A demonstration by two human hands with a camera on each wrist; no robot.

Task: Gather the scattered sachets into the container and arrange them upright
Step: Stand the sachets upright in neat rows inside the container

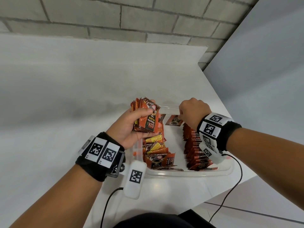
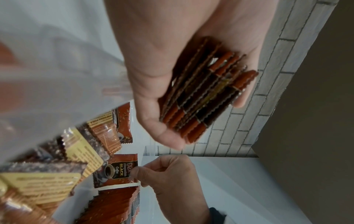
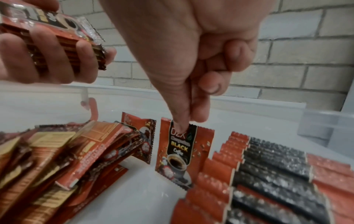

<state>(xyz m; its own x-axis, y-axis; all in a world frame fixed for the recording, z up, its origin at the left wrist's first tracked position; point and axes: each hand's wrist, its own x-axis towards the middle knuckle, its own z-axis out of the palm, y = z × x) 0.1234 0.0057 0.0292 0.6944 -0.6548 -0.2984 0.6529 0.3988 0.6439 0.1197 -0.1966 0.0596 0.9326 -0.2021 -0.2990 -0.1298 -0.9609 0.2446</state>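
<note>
My left hand (image 1: 131,122) grips a thick stack of orange-brown coffee sachets (image 1: 146,117) above the left side of the clear plastic container (image 1: 189,174); the stack's edges (image 2: 203,92) show in my palm (image 2: 162,45). My right hand (image 1: 191,112) pinches the top of a single sachet (image 3: 180,153) between thumb and forefinger, holding it upright at the far end of the right row (image 1: 195,150) of upright sachets. That sachet (image 2: 116,169) stands on the container floor. A looser leaning pile (image 1: 156,148) fills the container's left side.
The container sits on a white table (image 1: 65,96) near its right front corner. A brick wall (image 1: 115,17) runs behind. Cables (image 1: 230,186) hang from both wrist units past the table's front edge.
</note>
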